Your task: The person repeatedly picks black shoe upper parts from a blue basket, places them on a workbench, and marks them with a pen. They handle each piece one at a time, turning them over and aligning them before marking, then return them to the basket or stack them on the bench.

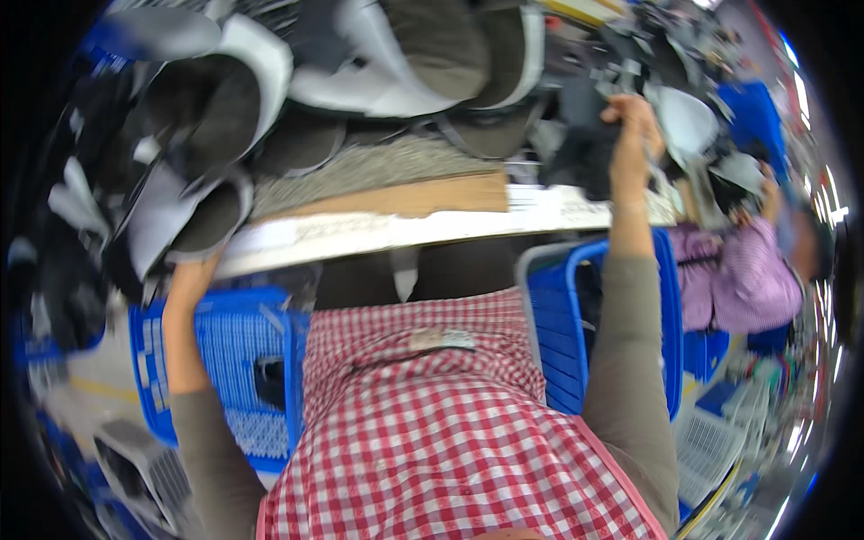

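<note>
- The right hand [633, 135] reaches far forward over the tabletop [387, 229], its fingers closed on a dark, floppy piece of material [585, 157] that hangs below the fist.
- That dark piece is lifted above the far right part of the tabletop, just beside a heap of grey and black cut parts [693, 126].
- The left hand [193, 270] sits at the left front edge of the tabletop — it is mostly hidden under a grey and black shoe upper [193, 211], so I cannot tell whether its fingers are together or apart.
- A big pile of shoe uppers [360, 63], grey with dark linings, covers the middle and left of the tabletop.
- A flat brown cardboard sheet [423, 196] lies near the front edge, under the pile.
- Two blue plastic crates stand below the tabletop — one crate [225, 351] on the left by the left forearm, another crate [558, 333] on the right behind the right forearm.
- The person wears a red and white checked apron [432, 432] over grey-brown sleeves.
- At far right another person in a purple checked top [747, 274] works at the same tabletop.
</note>
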Tool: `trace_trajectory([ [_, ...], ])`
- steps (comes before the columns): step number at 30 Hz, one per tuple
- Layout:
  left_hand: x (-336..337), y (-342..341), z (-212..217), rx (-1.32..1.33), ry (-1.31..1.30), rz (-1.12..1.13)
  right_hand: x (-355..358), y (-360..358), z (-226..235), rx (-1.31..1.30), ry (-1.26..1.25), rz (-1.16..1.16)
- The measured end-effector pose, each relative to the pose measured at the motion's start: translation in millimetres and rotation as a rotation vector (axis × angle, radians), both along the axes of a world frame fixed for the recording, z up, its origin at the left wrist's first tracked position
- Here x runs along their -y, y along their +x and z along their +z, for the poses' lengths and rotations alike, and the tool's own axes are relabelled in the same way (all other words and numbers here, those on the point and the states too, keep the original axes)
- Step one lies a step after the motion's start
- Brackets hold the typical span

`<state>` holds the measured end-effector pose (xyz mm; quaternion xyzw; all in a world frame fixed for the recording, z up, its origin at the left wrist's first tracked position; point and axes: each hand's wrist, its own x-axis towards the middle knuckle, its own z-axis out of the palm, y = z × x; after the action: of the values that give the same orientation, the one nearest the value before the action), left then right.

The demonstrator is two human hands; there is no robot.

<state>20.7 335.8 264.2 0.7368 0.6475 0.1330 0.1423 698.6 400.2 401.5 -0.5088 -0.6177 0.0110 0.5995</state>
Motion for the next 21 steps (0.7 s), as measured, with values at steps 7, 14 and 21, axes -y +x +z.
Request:
trace_trajectory([
  [7, -8.8, 29.9, 21.1, -0.050, 0.014, 0.172, 73.0, -257.9, -8.8, 0.379, -0.529, 1.056],
  [14, -7.7, 18.1, 9.8, 0.392, -0.090, 0.121, 22.6, -397.0, -94.4, 0.025, -0.795, 1.102],
  [21, -9.6, 3.8, 19.6, 0.298, -0.214, 0.121, 13.0, -435.7, -125.2, 0.152, -0.633, 0.924],
])
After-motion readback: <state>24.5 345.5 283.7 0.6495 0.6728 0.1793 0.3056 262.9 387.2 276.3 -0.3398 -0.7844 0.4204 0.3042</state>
